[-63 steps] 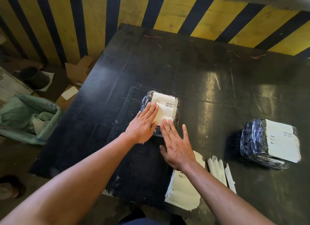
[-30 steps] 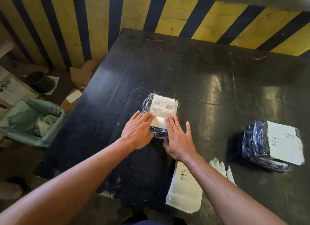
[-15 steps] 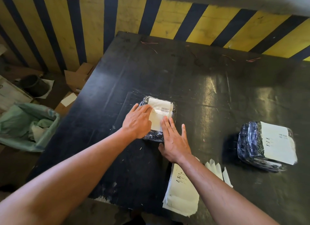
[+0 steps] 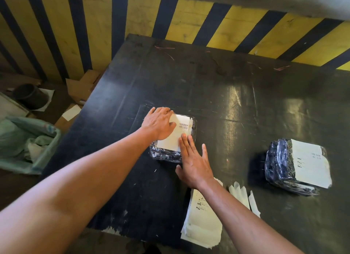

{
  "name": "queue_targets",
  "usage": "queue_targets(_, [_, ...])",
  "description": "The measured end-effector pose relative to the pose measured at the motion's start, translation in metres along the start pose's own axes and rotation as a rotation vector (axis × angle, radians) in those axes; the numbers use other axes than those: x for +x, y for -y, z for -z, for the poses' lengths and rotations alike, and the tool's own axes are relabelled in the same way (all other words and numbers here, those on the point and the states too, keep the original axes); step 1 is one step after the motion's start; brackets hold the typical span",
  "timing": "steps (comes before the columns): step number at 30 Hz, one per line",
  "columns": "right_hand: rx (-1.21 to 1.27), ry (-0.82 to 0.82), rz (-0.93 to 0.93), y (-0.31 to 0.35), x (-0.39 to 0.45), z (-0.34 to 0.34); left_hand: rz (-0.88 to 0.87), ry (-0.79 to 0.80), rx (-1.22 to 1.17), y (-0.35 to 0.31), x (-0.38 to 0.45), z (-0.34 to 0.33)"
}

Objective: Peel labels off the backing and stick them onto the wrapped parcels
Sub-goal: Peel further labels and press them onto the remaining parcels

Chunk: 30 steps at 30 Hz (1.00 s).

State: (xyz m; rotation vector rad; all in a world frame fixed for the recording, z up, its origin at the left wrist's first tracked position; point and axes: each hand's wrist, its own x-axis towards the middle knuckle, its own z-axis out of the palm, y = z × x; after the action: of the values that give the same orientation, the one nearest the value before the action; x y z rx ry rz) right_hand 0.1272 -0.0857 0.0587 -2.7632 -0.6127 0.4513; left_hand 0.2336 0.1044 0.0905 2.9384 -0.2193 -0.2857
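White barcoded label (image 4: 180, 132) under both hands

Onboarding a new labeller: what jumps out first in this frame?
Both hands, left hand and right hand, lie flat on a white paper label atop a small parcel wrapped in dark shiny plastic, mid-table. Behind the black worktable runs a yellow-and-black striped wall. A second, already labelled dark-wrapped parcel sits at the right.

A black bench (image 4: 208, 87) stands against a yellow-and-black striped wall (image 4: 170, 15). On the floor to its left sit a green bag (image 4: 22, 140), a dark pot (image 4: 31, 95) and cardboard scraps (image 4: 81, 87).
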Motion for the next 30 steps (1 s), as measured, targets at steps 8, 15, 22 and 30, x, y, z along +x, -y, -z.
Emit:
queue_targets(8, [0.559, -0.404, -0.316, -0.015, 0.002, 0.001, 0.575, -0.096, -0.623, 0.016, -0.058, -0.024])
queue_targets(15, [0.887, -0.109, -0.622, -0.017, 0.028, 0.01, 0.64, -0.067, -0.958, 0.013, -0.088, -0.045])
queue_targets(22, [1.094, -0.167, -0.711, -0.018, 0.04, 0.032, 0.714, -0.123, -1.236, 0.024, -0.066, -0.036])
queue_targets(30, [1.397, -0.042, -0.834, -0.018, 0.063, 0.06, 0.859, -0.111, -1.356, 0.022, -0.033, -0.01])
